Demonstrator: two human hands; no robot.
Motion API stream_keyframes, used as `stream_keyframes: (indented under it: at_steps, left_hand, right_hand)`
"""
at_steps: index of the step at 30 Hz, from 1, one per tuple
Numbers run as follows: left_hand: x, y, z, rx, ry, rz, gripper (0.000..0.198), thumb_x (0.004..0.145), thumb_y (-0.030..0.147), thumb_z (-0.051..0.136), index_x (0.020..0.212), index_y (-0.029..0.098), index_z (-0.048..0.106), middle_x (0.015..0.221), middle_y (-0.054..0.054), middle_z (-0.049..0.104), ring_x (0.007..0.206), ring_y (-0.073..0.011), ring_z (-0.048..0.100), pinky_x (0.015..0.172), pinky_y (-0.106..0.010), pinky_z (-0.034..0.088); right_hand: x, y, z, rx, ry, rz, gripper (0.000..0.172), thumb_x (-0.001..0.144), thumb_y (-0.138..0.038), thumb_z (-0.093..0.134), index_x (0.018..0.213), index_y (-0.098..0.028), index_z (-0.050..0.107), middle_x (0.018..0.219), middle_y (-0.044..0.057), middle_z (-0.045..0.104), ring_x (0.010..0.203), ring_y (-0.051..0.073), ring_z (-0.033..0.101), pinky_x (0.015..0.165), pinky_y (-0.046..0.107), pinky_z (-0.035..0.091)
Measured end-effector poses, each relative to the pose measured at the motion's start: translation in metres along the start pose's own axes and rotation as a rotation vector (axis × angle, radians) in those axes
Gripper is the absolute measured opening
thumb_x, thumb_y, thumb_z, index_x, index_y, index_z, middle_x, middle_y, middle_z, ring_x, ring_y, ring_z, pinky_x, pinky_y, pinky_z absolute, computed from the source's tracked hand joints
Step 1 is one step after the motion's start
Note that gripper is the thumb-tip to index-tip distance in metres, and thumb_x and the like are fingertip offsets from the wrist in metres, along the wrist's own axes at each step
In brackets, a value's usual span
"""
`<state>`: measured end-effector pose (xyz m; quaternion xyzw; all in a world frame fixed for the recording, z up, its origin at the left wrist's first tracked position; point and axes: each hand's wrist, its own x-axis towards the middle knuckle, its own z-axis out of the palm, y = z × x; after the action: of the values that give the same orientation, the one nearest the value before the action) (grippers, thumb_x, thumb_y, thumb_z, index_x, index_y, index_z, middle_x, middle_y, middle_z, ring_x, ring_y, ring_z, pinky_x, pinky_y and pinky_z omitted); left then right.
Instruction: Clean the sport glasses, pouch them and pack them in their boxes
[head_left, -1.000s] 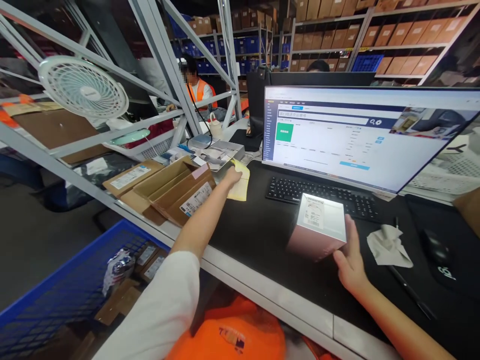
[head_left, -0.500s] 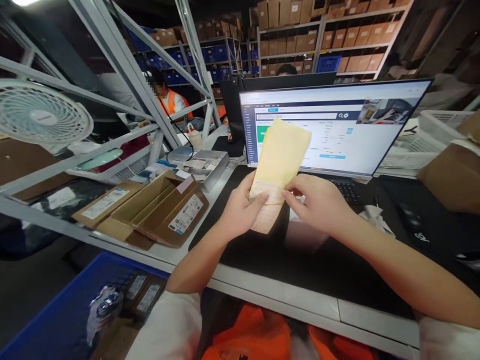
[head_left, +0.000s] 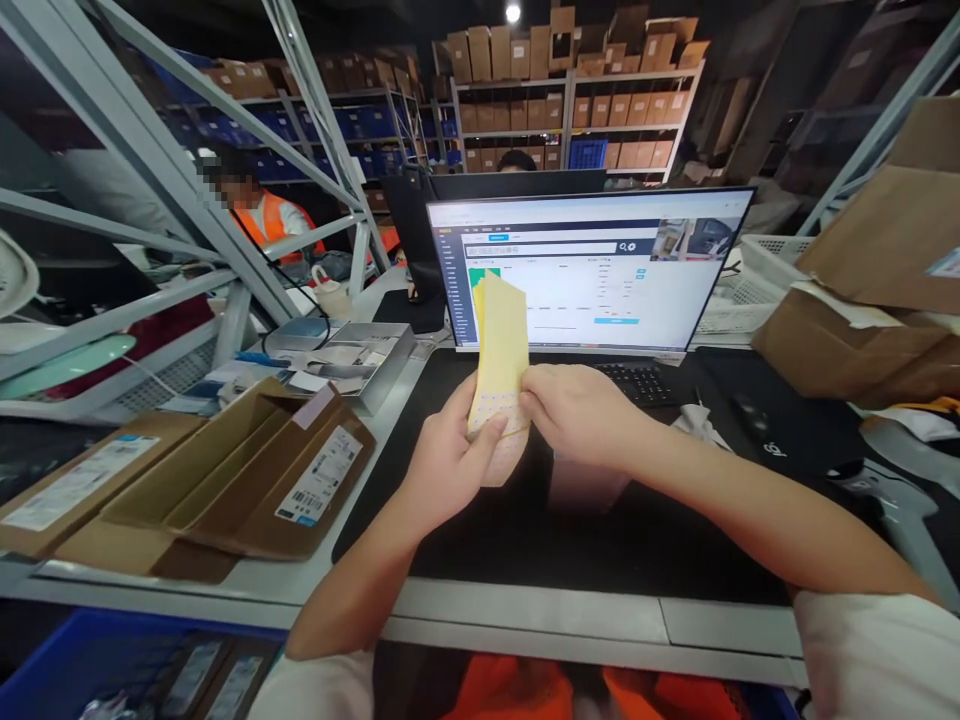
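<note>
Stretching across the lower view, the desk surface (head_left: 540,612) carries a black mat (head_left: 600,548) set a little back from its front edge. Behind the mat's far edge stands the lit monitor (head_left: 570,285). Near the surface's front left corner, outside the mat's left edge, sits an open carton (head_left: 247,500), its labelled flap tilted toward the mat. A pale box (head_left: 589,487), mostly hidden behind the right hand (head_left: 581,410), rests on the mat well in from its front edge; beyond it, by the far edge, lies a keyboard (head_left: 637,385).

Both hands meet over the left half of the mat. The left hand (head_left: 450,450) clamps the yellow sheets (head_left: 508,330) low down, thumb across the printed part and fingers behind. The right hand, curled, pinches their right edge; how many layers it has cannot be told. The sheets are held up in the air, tilted, top end before the monitor's lower left, with the leaves parted along the upper left.

Handling them well likely calls for firm thumb pressure near the working spot, a fingertip grip on one layer only, and a slow, low-angle pull, since thin paper would probably crease or tear.
</note>
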<state>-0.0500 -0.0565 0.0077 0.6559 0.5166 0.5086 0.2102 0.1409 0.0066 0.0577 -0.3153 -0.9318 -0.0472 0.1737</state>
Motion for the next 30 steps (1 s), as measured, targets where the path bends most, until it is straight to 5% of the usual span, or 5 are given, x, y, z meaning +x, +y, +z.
stream_keyframes:
  at_steps: [9, 19, 30]
  left_hand:
    - [0.003, -0.007, 0.003, -0.002, 0.034, -0.002, 0.057, 0.094, 0.042, 0.063, 0.147, 0.025, 0.050, 0.129, -0.008, 0.072, 0.104, -0.0254, 0.074, 0.085, -0.034, 0.062]
    - [0.010, -0.012, 0.011, -0.153, 0.016, -0.002, 0.058, 0.093, 0.046, 0.063, 0.146, 0.024, 0.050, 0.129, -0.008, 0.072, 0.113, -0.0268, 0.072, 0.096, -0.039, 0.062]
    - [0.002, -0.002, 0.013, 0.042, 0.037, 0.045, 0.052, 0.097, 0.036, 0.057, 0.148, 0.026, 0.049, 0.125, -0.006, 0.074, 0.104, -0.0238, 0.075, 0.088, -0.033, 0.061]
  right_hand:
    - [0.011, 0.000, 0.004, -0.058, 0.002, -0.028, 0.023, 0.102, -0.025, 0.038, 0.093, -0.015, 0.057, 0.084, 0.008, 0.066, 0.064, 0.019, 0.050, 0.059, 0.035, 0.019]
    - [0.003, 0.021, 0.001, 0.067, -0.011, -0.115, 0.024, 0.106, -0.026, 0.038, 0.089, -0.017, 0.053, 0.083, 0.006, 0.063, 0.070, 0.018, 0.051, 0.065, 0.033, 0.025]
    - [0.008, 0.012, 0.003, 0.027, 0.001, -0.070, 0.026, 0.105, -0.025, 0.033, 0.090, -0.017, 0.053, 0.085, 0.007, 0.064, 0.071, 0.019, 0.053, 0.064, 0.034, 0.023]
